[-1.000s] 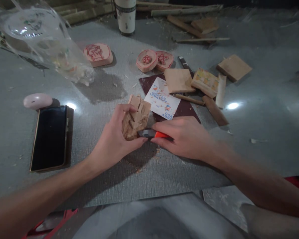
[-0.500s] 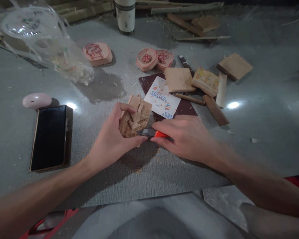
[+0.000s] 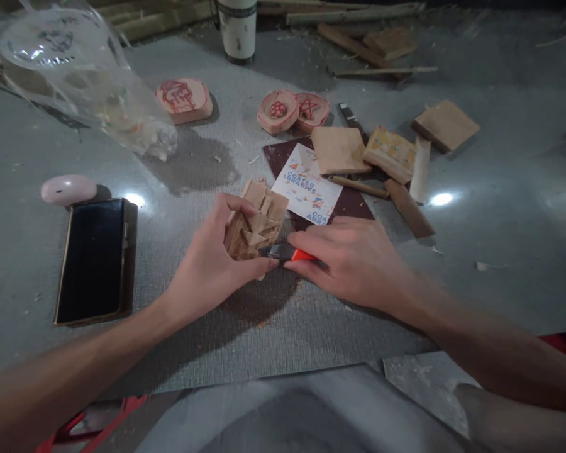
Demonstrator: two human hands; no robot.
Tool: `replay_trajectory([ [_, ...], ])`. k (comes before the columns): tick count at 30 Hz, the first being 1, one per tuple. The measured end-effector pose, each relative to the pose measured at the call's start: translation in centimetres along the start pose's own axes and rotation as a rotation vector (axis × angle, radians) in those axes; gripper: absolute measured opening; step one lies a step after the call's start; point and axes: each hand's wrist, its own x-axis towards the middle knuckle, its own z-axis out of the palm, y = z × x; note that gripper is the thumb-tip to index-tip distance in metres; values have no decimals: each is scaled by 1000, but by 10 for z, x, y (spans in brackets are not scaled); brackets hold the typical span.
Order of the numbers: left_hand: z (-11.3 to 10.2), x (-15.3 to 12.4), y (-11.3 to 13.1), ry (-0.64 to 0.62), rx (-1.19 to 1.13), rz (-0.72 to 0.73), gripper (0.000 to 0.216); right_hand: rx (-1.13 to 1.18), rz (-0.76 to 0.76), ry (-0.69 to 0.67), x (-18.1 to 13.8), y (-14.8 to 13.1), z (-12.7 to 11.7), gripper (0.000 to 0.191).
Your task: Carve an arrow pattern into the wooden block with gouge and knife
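Note:
A carved wooden block (image 3: 264,220) with cut grooves and a raised pointed shape is gripped by my left hand (image 3: 212,251), index finger on its face and thumb along its near edge. My right hand (image 3: 353,261) closes round a utility knife (image 3: 304,254) with an orange body. The dark blade points left and meets the block's lower right edge, close by my left thumb. Most of the knife's handle is hidden in my right palm. Just beyond the hands lies white-backed sandpaper (image 3: 306,182), printed "coated abrasive", over a dark red sheet (image 3: 353,204).
To the left are a phone (image 3: 92,261), a pink earbud case (image 3: 68,190) and a clear plastic bag (image 3: 99,82). Round wood pieces with red drawings (image 3: 277,113), loose blocks (image 3: 446,126) and a white cup (image 3: 237,31) stand farther back. Shavings are scattered about.
The blade's angle against the block has shifted slightly, and its face looks darker now. Both hands keep their hold in nearly the same place.

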Motion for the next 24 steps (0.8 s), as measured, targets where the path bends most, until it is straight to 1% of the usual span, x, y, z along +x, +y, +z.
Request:
replay_trajectory([
  [6, 0, 0, 1, -2, 1, -12, 60, -30, -7, 27, -1, -1, 0, 35],
  [11, 1, -1, -1, 24, -18, -13, 60, -70, -2, 70, -2, -4, 0, 34],
  [19, 1, -1, -1, 32, -10, -4, 60, -80, 16, 109, -3, -10, 2, 41],
  [24, 0, -1, -2, 61, 47, 41, 57, -87, 34, 128, -4, -14, 3, 43],
])
